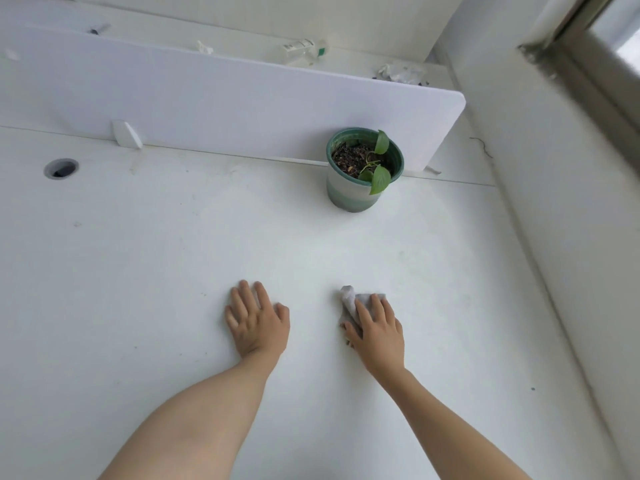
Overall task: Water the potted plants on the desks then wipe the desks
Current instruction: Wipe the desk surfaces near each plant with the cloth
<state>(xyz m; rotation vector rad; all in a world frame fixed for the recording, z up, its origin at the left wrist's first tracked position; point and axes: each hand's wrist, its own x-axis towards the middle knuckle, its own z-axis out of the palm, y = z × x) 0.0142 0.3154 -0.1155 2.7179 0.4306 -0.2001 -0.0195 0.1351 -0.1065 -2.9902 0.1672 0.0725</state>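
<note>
A small green plant in a green and white pot [360, 183] stands at the back right of the white desk [156, 265], against the divider. My right hand [379, 332] presses flat on a crumpled grey cloth [349, 301] that lies on the desk in front of the pot. My left hand [256, 320] rests palm down on the bare desk to the left of it, fingers spread, holding nothing.
A white divider panel [225, 95] runs along the desk's back edge. Behind it lie a bottle [303, 50] and crumpled litter [401, 74]. A round cable hole [61, 168] sits at the back left. A white wall [554, 202] and a window frame [571, 46] bound the right side.
</note>
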